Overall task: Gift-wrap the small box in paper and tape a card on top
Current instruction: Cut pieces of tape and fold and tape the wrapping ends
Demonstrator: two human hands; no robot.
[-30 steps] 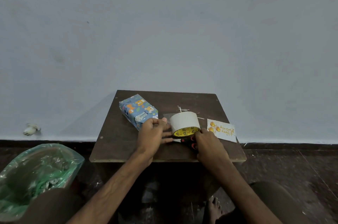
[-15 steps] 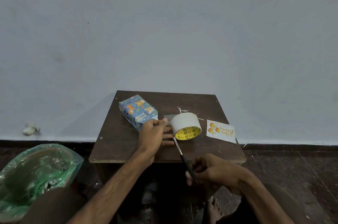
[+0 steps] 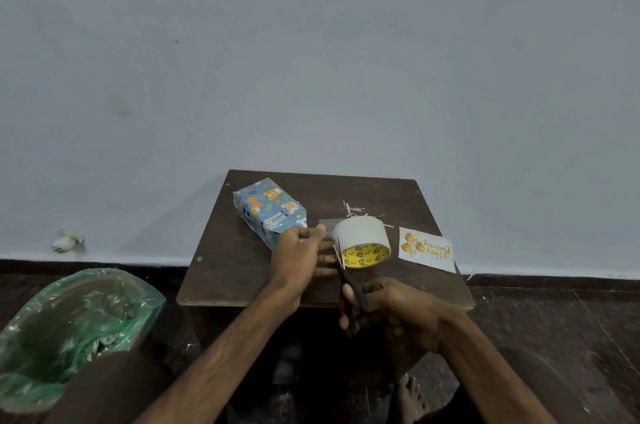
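Observation:
A small box wrapped in blue animal-print paper [image 3: 268, 210] lies on the dark wooden table [image 3: 235, 264], at its back left. A wide tape roll [image 3: 362, 238] with a yellow core stands mid-table. My left hand [image 3: 303, 255] pinches a strip of clear tape pulled left off the roll. My right hand [image 3: 384, 311], at the table's front edge, grips black-handled scissors [image 3: 346, 279] whose blades point up at the tape strip beside the roll. A white card with orange ornaments [image 3: 426, 248] lies flat at the right edge.
Thin paper scraps [image 3: 353, 208] lie behind the roll. A green plastic bag [image 3: 69, 326] sits on the floor at lower left. A small white object [image 3: 67, 240] lies by the wall. My bare foot [image 3: 408, 396] shows under the table.
My right hand left the tape roll, drew back to the table's front edge and now holds scissors, their blades raised to the tape strip. My left hand stayed holding the strip.

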